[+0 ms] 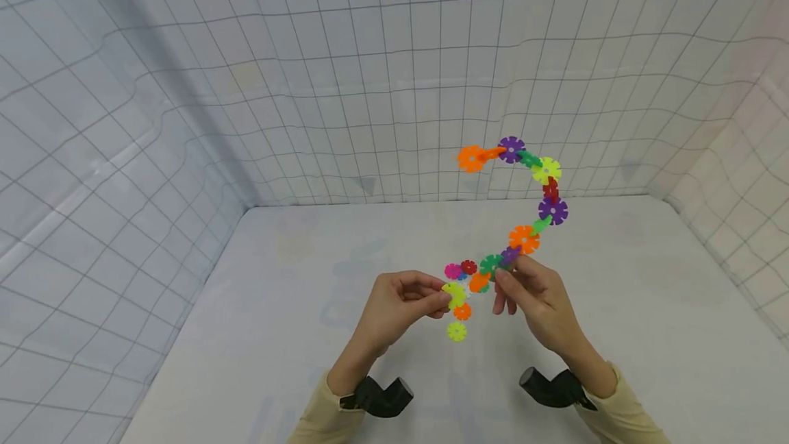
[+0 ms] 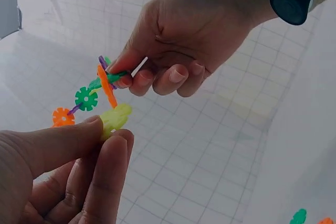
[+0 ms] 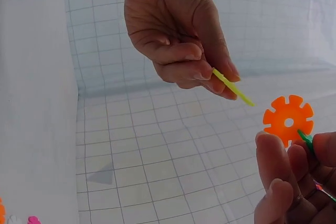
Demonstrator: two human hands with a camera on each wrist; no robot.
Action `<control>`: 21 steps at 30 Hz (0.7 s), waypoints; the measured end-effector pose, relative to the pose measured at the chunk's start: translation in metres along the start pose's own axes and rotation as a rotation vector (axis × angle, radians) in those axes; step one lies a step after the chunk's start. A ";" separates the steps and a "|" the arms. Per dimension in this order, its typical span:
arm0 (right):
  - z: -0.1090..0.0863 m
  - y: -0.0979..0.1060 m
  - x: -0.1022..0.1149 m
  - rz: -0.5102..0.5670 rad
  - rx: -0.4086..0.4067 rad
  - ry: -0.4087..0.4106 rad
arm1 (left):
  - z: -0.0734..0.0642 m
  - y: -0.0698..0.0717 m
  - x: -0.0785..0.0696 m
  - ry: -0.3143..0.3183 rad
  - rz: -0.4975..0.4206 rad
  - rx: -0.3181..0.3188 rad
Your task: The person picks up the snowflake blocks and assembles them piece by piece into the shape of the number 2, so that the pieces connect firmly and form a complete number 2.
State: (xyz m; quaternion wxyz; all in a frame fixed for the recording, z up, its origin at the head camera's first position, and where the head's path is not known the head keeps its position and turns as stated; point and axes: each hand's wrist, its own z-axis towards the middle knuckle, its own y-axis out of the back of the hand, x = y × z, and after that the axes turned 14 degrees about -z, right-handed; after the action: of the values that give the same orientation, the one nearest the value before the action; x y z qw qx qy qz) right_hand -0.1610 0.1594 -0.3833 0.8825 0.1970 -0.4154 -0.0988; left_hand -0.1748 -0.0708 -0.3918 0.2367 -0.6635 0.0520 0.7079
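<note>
Between thumb and forefinger, my left hand [image 1: 402, 303] pinches a yellow notched snowflake disc [image 1: 455, 295]. My right hand [image 1: 541, 300] holds a chain of interlocked snowflake discs by a green disc [image 1: 491, 265] near its lower end. At that end an orange disc [image 3: 281, 113] is slotted onto the green one and faces the yellow disc. In the right wrist view a gap shows between the yellow and orange discs. From the right hand the chain curves up and back over to the left, through orange, purple, red, yellow and green pieces, to an orange disc [image 1: 471, 159].
Loose snowflake discs lie on the white table [image 1: 296, 334] beneath the hands: a pink one [image 1: 453, 271], a dark red one [image 1: 468, 267], an orange one [image 1: 462, 312] and a yellow one [image 1: 457, 331]. White grid-lined sheeting [image 1: 394, 88] surrounds the table's back and sides.
</note>
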 end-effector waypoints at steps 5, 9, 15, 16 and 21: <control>-0.001 -0.001 0.004 0.027 -0.007 0.023 | -0.006 -0.007 -0.004 -0.002 -0.019 0.000; -0.001 -0.002 0.005 0.038 0.001 0.026 | -0.010 -0.012 -0.004 -0.006 -0.041 0.016; -0.002 -0.002 0.005 0.040 0.005 0.021 | -0.012 -0.018 -0.003 -0.028 -0.063 0.054; -0.002 -0.002 0.005 0.040 0.006 0.026 | -0.013 -0.018 -0.003 -0.037 -0.057 0.062; -0.002 -0.002 0.005 0.034 0.009 0.038 | -0.014 -0.019 -0.002 -0.107 -0.001 0.071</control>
State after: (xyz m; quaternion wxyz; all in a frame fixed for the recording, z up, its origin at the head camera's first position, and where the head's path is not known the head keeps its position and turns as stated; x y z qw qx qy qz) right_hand -0.1559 0.1561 -0.3822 0.8910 0.1957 -0.4021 -0.0782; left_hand -0.1539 -0.0602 -0.3867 0.2628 -0.6159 0.0641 0.7399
